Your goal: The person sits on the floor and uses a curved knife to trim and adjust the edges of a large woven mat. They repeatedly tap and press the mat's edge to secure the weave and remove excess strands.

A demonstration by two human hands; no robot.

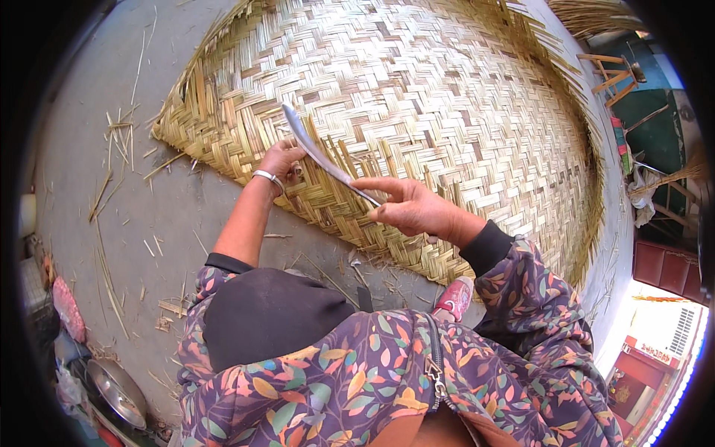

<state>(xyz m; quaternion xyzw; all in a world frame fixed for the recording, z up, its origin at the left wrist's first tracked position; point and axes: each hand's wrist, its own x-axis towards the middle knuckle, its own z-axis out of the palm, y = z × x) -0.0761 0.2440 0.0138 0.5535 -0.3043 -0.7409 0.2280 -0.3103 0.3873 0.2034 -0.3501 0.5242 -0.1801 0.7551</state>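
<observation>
The big woven mat lay spread out on the gray floor. It was made of flat strips that went over and under each other in a zigzag. Most strips were pale and shiny, with some brown ones mixed in. The edge at the front looked more yellow-green, and it ran on a slant from a pointy corner at the left. Along the right side, loose ends poked out like a fringe. The knife was thin, silver and bent like a slice of moon. It sat over the front edge, tip pointing up and left, right beside some loose strips that stuck up. Its handle was mostly hidden.
</observation>
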